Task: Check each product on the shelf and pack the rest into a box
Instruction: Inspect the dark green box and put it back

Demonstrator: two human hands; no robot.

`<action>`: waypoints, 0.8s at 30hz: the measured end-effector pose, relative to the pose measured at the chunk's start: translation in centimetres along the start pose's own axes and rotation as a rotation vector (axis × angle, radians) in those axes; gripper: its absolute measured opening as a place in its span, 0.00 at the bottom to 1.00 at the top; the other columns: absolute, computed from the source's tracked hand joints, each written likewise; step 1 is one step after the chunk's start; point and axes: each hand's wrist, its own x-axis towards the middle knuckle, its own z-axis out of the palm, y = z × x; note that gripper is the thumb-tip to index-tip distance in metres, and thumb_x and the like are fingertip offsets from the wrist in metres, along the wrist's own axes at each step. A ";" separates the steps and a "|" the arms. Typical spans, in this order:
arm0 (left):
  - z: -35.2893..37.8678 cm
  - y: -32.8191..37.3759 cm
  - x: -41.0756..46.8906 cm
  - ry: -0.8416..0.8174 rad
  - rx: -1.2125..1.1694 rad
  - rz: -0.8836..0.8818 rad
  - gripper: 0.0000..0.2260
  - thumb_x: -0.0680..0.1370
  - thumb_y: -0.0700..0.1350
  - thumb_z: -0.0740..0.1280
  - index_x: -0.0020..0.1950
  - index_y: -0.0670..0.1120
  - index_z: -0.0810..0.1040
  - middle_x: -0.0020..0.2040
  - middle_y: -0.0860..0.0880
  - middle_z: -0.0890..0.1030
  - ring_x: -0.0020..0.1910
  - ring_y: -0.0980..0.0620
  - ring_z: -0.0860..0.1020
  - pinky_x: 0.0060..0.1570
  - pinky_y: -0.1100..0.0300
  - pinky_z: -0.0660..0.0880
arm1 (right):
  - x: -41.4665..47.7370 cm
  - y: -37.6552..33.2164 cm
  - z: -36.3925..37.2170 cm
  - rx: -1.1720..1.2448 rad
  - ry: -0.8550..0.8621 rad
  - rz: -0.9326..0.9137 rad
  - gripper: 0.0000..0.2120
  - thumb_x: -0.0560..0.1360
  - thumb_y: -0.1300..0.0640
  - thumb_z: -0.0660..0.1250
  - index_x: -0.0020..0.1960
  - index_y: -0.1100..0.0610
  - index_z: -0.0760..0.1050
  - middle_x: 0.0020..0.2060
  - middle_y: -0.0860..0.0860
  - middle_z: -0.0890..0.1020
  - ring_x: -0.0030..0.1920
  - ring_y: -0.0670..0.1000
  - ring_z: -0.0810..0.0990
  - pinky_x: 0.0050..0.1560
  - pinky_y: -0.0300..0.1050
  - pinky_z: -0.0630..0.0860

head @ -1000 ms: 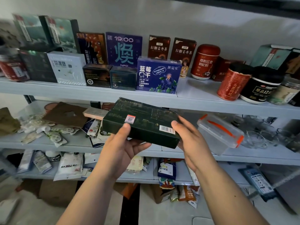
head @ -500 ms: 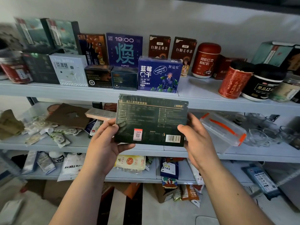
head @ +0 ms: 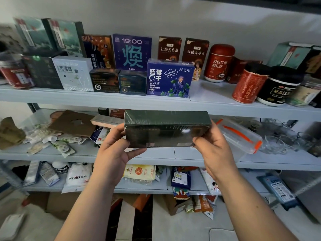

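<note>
- dark green box [head: 167, 129] is hanging in the air between the two hands, just below the front lip of the upper shelf [head: 225, 106]; it is not resting on any board.
- its long axis is running straight across, from the left hand [head: 114, 152] to the right hand [head: 214, 150]; each hand is taking one short end, so neither is sitting nearer to it than the other.
- left hand is clasping the left end, thumb lying along the lower front edge, fingers curling up round the end.
- right hand is gripping the right end likewise, thumb pressing on the front, fingers passing behind and mostly hiding from view.
- one long side is facing up; another face, carrying print, is turning toward the wearer.
- the surface is looking dark green to near black, sealed in glossy film that is throwing a bright glare patch close to the right hand; the print is reading too blurred to make out.
- judgement: inspection appears to be going on; packing is not yet done, and a brown carton [head: 59, 204], lying well below the left hand, is seeming the likely destination.
</note>
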 end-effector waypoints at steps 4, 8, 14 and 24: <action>0.0 0.0 -0.3 0.007 0.056 -0.024 0.14 0.74 0.42 0.62 0.57 0.48 0.82 0.63 0.38 0.79 0.61 0.40 0.81 0.49 0.45 0.83 | 0.0 0.2 -0.2 0.124 0.027 0.081 0.18 0.79 0.65 0.65 0.64 0.49 0.80 0.54 0.49 0.87 0.58 0.51 0.84 0.59 0.54 0.79; 0.4 0.1 -0.6 -0.013 0.137 -0.022 0.12 0.74 0.45 0.64 0.54 0.52 0.83 0.60 0.43 0.82 0.59 0.43 0.82 0.48 0.49 0.82 | -0.1 0.1 -0.3 0.188 0.064 0.158 0.17 0.82 0.67 0.60 0.65 0.56 0.79 0.52 0.51 0.87 0.53 0.49 0.86 0.52 0.50 0.78; 1.0 0.6 -0.8 -0.231 0.223 0.054 0.15 0.68 0.49 0.73 0.55 0.52 0.82 0.53 0.46 0.85 0.54 0.42 0.83 0.50 0.50 0.83 | 0.5 0.9 -0.5 0.258 0.118 0.204 0.18 0.82 0.68 0.57 0.60 0.55 0.82 0.56 0.54 0.86 0.62 0.54 0.82 0.65 0.54 0.77; 1.6 1.0 -1.1 -0.342 0.298 0.096 0.19 0.68 0.51 0.79 0.57 0.52 0.80 0.56 0.42 0.83 0.57 0.40 0.81 0.52 0.48 0.82 | 0.3 0.8 -0.5 0.314 0.149 0.213 0.22 0.81 0.67 0.54 0.43 0.50 0.84 0.44 0.51 0.85 0.48 0.49 0.83 0.51 0.51 0.77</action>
